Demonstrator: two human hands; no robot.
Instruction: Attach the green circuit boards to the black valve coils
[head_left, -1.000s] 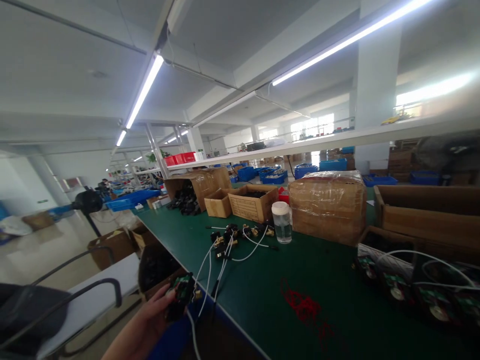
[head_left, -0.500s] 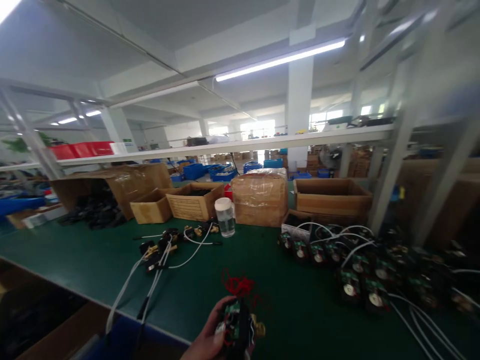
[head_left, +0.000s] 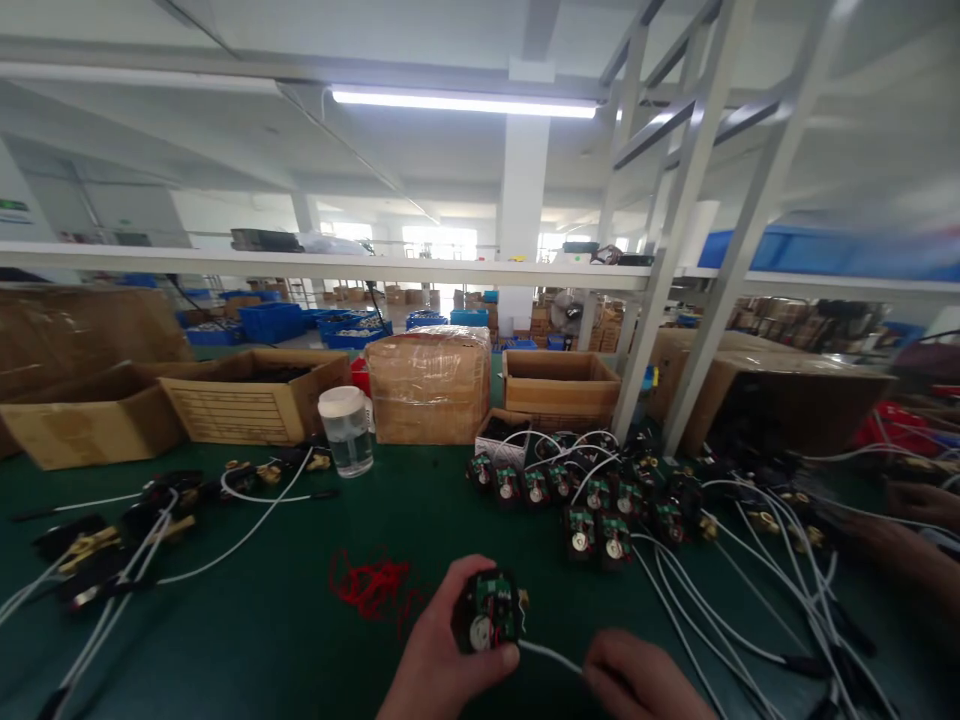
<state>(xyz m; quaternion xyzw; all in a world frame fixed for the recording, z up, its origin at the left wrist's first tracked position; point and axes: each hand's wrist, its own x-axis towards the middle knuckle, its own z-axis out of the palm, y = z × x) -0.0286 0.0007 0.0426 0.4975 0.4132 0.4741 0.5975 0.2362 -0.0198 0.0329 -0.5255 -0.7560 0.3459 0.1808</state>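
Note:
My left hand [head_left: 442, 645] grips a black device [head_left: 491, 610] with a green circuit board, a round silvery part and red wires facing up. A brass fitting shows at the device's right side, and a white cable [head_left: 551, 655] runs from it toward my right hand [head_left: 637, 675]. The fingers of my right hand are curled at that cable's visible end. Thin red wires [head_left: 371, 585] lie in a loose tangle on the green table [head_left: 285, 620], left of the device.
Similar devices [head_left: 596, 530] with white cables stand in rows at the right. More cabled parts [head_left: 150, 510] lie left. A lidded water jug [head_left: 349, 435], a wrapped carton [head_left: 431, 385] and open boxes [head_left: 240, 410] line the back. Another person's hands [head_left: 907, 540] are at the far right.
The view has swung right. My right hand has come into view by the white cable. The device in my left hand now shows its circuit board more fully.

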